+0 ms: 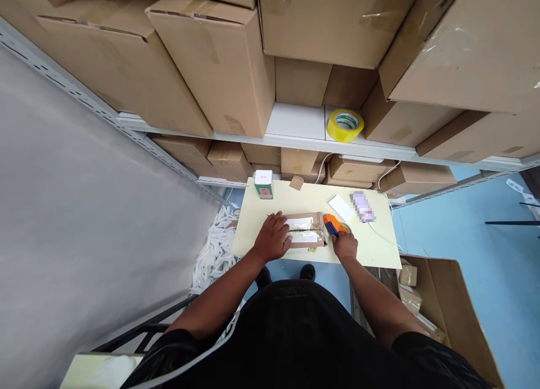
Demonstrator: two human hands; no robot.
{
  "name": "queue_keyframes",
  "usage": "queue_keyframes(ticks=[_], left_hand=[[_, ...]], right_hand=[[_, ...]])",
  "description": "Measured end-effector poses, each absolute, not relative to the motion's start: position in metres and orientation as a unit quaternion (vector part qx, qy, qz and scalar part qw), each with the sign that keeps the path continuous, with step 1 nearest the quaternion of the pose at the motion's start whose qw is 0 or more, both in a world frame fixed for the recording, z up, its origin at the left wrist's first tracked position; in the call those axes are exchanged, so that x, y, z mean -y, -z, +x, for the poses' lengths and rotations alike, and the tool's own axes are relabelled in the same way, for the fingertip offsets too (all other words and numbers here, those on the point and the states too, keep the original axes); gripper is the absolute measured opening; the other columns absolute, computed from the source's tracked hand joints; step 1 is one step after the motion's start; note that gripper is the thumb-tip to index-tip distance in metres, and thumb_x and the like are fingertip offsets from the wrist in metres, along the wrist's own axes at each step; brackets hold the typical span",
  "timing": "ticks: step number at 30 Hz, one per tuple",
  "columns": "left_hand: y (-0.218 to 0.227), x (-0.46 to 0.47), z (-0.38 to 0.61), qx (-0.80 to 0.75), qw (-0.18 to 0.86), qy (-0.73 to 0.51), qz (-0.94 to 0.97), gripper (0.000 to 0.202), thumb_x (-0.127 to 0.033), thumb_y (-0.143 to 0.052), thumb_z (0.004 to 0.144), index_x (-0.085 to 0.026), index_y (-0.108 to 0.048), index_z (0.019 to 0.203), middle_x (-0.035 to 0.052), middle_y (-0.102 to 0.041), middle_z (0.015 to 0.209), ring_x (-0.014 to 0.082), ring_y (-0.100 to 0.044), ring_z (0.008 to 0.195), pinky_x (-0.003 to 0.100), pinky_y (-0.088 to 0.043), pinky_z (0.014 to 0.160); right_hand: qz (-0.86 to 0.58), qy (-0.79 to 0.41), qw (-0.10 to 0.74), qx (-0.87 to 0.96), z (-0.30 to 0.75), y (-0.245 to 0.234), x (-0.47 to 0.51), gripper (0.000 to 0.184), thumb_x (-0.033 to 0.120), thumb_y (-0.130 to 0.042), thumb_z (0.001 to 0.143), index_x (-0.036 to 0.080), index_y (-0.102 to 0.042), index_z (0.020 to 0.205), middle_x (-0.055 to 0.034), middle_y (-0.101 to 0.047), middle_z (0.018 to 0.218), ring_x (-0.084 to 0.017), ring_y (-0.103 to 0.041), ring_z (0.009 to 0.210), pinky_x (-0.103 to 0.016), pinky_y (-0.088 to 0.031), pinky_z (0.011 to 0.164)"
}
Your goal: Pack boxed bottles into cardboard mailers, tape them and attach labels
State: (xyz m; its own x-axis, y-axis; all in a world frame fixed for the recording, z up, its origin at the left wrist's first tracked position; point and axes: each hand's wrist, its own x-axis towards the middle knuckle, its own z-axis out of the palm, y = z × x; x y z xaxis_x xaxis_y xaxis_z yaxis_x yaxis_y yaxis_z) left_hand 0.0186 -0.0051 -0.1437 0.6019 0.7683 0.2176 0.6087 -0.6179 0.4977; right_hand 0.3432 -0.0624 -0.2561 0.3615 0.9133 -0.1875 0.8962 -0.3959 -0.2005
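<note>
A flat cardboard box (297, 244) with white labels and shiny clear tape lies on the pale yellow table, in front of my body. My left hand (272, 237) rests on the box's left end, fingers spread over the top and pressing on it. My right hand (345, 245) is closed around an orange and blue tape dispenser (332, 223), with its head at the right end of the box. Part of a tape roll shows beside the dispenser. My fingers hide much of its handle.
On the table (253, 245) stand a green and white small box (264, 185), a white card (341, 207) and a blurred phone (361, 206). Shelves above hold cardboard boxes and a yellow tape roll (345, 125). At right, a large open carton (447, 304) contains small parcels.
</note>
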Motion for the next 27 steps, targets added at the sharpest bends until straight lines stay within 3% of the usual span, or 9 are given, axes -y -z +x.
queue_keyframes(ticks=[5, 9, 15, 23, 27], left_hand=[[0.152, 0.007, 0.023, -0.382, 0.201, -0.213, 0.876, 0.017, -0.023, -0.058, 0.095, -0.021, -0.07, 0.107, 0.0148, -0.063, 0.136, 0.0363, -0.04, 0.148, 0.065, -0.027, 0.124], [0.16, 0.011, 0.024, -0.374, 0.208, -0.24, 0.871, 0.017, -0.017, -0.058, 0.094, -0.021, -0.07, 0.106, 0.0135, -0.063, 0.138, 0.0344, -0.038, 0.15, 0.063, -0.026, 0.125], [0.167, 0.012, 0.025, -0.393, 0.171, -0.26, 0.865, 0.018, -0.022, -0.06, 0.095, -0.021, -0.074, 0.105, 0.0123, -0.066, 0.131, 0.0341, -0.047, 0.141, 0.061, -0.028, 0.125], [0.166, 0.006, 0.006, -0.443, 0.258, -0.354, 0.782, 0.027, -0.014, -0.055, 0.09, -0.023, -0.076, 0.105, 0.0093, -0.069, 0.122, 0.0297, -0.054, 0.13, 0.056, -0.044, 0.114], [0.156, 0.015, -0.003, -0.511, 0.317, -0.38, 0.703, 0.029, -0.022, -0.051, 0.097, -0.019, -0.071, 0.118, 0.0107, -0.068, 0.111, 0.0243, -0.064, 0.105, 0.046, -0.057, 0.096]], right_hand=[[-0.841, -0.2, 0.218, 0.453, 0.363, 0.198, 0.085, 0.042, 0.058, -0.054, 0.086, 0.019, -0.07, 0.08, -0.0093, -0.068, 0.071, -0.027, -0.061, 0.069, -0.036, -0.046, 0.063], [-0.792, -0.286, 0.324, 0.431, 0.363, 0.131, 0.095, 0.049, 0.068, -0.062, 0.083, 0.02, -0.066, 0.074, -0.0026, -0.065, 0.063, -0.021, -0.056, 0.062, -0.03, -0.042, 0.057], [-0.653, -0.49, 0.278, 0.506, 0.301, 0.091, 0.057, 0.045, 0.063, -0.073, 0.077, 0.019, -0.069, 0.073, -0.0007, -0.065, 0.062, -0.018, -0.057, 0.059, -0.028, -0.042, 0.055], [-0.619, -0.503, 0.23, 0.557, 0.271, 0.127, 0.029, 0.045, 0.063, -0.074, 0.073, 0.018, -0.066, 0.07, 0.003, -0.059, 0.06, -0.015, -0.053, 0.059, -0.027, -0.04, 0.056], [-0.602, -0.513, 0.213, 0.574, 0.271, 0.133, 0.029, 0.043, 0.06, -0.074, 0.075, 0.018, -0.066, 0.071, 0.0033, -0.058, 0.061, -0.014, -0.051, 0.059, -0.027, -0.039, 0.056]])
